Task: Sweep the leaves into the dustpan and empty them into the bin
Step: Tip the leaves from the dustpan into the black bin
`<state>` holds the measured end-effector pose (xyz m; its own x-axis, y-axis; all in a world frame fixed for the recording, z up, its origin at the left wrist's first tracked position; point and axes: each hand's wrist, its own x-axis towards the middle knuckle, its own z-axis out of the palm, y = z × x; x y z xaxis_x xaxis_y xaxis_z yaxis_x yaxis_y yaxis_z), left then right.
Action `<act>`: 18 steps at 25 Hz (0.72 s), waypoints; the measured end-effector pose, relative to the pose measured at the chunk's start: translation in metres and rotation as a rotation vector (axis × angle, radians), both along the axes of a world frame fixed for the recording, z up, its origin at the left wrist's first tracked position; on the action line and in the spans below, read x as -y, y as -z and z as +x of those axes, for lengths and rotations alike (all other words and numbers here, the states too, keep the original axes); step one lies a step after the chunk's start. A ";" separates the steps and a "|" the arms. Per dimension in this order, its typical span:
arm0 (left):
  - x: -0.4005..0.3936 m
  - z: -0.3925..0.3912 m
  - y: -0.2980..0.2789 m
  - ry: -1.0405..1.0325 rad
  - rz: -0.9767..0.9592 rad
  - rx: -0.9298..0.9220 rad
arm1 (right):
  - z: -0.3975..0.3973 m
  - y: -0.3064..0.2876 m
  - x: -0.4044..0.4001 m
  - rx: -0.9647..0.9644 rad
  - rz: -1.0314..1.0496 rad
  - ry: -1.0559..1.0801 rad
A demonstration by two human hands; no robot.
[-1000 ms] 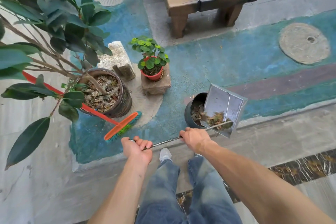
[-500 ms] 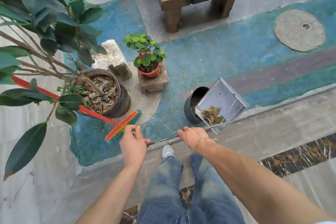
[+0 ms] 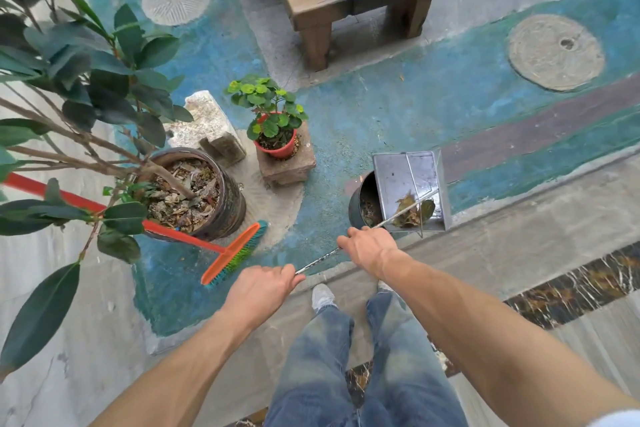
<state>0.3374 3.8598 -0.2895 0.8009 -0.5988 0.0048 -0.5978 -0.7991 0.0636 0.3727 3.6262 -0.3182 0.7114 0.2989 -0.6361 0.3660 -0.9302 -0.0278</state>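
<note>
Both hands on the dustpan handle, pan tilted over the bin.

Left hand [image 3: 258, 291] curled round near end of the thin metal handle [image 3: 317, 262]; right hand [image 3: 369, 248] wrapped round it further up. Handle's long axis runs near-left to far-right, up to the metal dustpan [image 3: 407, 180], which sits over the right part of the dark bin [image 3: 356, 208], w/ dry leaves [image 3: 412, 211] piled at its near edge. Bin's right side hidden by pan; contents hard to make out. Orange broom [image 3: 233, 255] lies on floor to the left, stick pointing far-left, partly hidden by plant foliage, end cut off by frame. Big pot [image 3: 228, 198] just beside broom head.
</note>
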 end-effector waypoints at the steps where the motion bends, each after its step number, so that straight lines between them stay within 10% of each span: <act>1: 0.000 -0.001 0.001 -0.002 0.004 0.003 | 0.000 0.001 0.000 -0.008 -0.001 -0.001; 18: -0.020 -0.043 0.011 -0.139 0.033 -0.211 | -0.011 0.012 -0.020 -0.038 0.049 -0.124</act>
<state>0.2940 3.8802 -0.3001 0.8566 -0.4801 -0.1888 -0.4585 -0.8763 0.1479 0.3612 3.6466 -0.3307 0.6428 0.4147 -0.6441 0.4762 -0.8749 -0.0880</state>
